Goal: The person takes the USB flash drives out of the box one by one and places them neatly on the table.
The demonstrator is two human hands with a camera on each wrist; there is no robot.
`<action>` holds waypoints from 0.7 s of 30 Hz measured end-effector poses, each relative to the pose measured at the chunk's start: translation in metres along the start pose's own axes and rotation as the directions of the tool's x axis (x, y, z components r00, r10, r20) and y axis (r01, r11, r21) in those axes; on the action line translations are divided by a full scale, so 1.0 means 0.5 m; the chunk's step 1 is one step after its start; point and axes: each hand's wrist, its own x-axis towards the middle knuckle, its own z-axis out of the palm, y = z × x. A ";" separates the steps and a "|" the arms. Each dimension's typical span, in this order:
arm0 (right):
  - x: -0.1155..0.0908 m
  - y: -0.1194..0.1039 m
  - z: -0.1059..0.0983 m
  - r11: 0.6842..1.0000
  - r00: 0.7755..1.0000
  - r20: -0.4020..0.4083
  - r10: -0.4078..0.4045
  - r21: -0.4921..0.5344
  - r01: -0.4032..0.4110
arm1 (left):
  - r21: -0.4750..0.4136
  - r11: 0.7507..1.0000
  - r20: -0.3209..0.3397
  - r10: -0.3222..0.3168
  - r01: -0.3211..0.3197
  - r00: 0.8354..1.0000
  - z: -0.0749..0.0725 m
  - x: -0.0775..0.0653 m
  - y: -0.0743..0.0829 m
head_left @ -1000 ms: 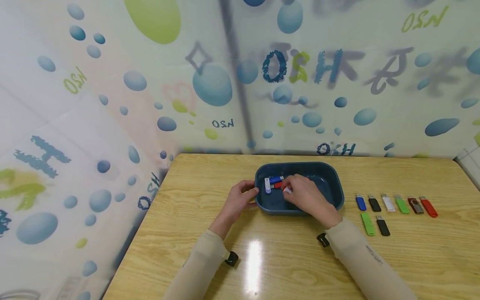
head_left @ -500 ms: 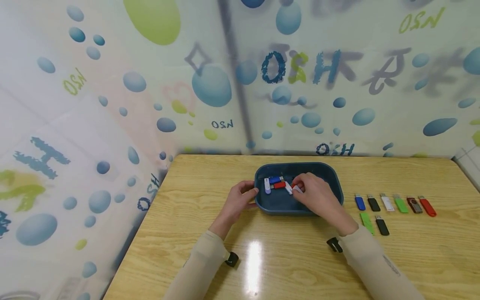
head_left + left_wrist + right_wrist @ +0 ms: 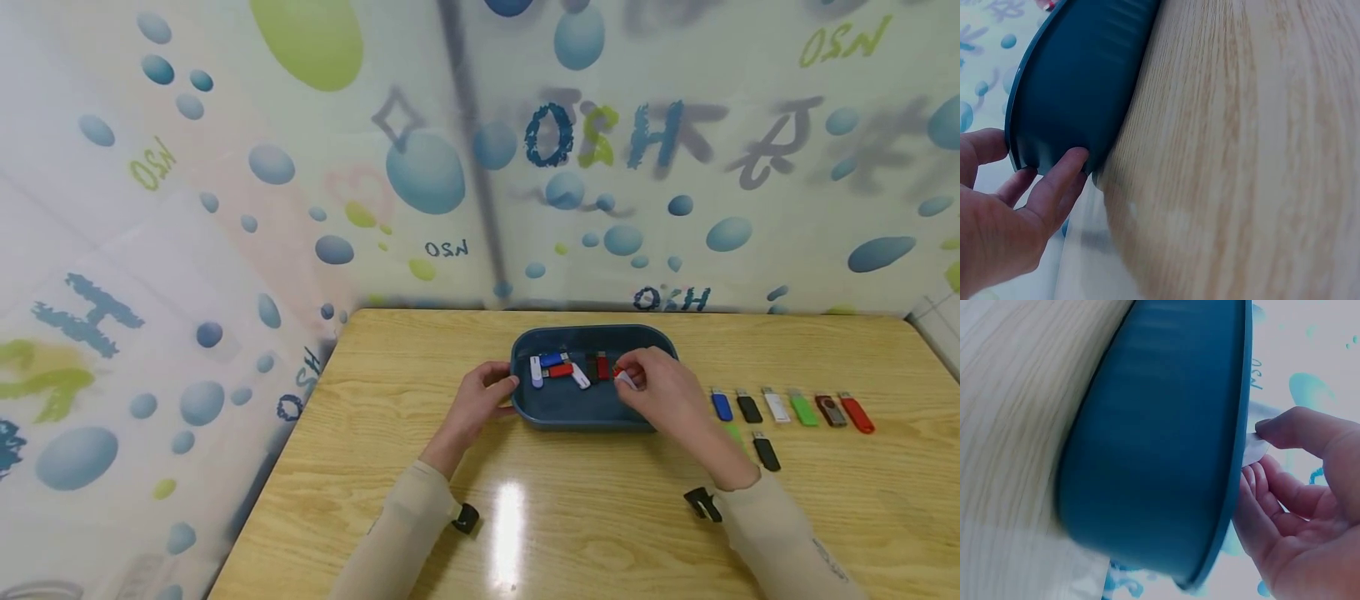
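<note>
One white flash drive [image 3: 626,380] is pinched in my right hand [image 3: 663,393] toward the three o'clock end of the tray [image 3: 555,413], my relaxed left hand [image 3: 477,396] resting against the nine o'clock end, apparently steadying it, while other drives [image 3: 777,407] line the surface [image 3: 600,525] beyond three, well spaced.

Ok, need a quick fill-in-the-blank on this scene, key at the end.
1. The left grip touches the tray at its ____ end.
2. Between fingers and ____, the right grip holds a whitish piece.
3. The far row of USB drives right of the tray counts ____.
4. That row's rightmost drive is ____.

Missing: left; thumb; six; red.
</note>
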 end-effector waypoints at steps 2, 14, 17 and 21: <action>-0.008 0.007 -0.011 1.000 1.000 0.003 0.012 -0.005 -0.012 | 0.001 1.000 0.002 0.003 -0.003 1.000 0.001 0.000 0.001; -0.051 0.067 -0.071 0.999 0.999 -0.018 0.051 0.004 -0.051 | -0.004 1.000 -0.004 0.001 -0.001 1.000 0.004 0.001 0.002; -0.062 0.081 -0.081 0.998 0.997 -0.044 0.057 -0.012 -0.057 | -0.004 1.000 -0.018 -0.002 0.002 1.000 0.005 0.001 0.002; -0.079 0.103 -0.091 0.998 0.995 -0.083 0.050 -0.032 -0.052 | -0.001 1.000 -0.034 -0.018 0.018 0.999 0.004 0.002 0.005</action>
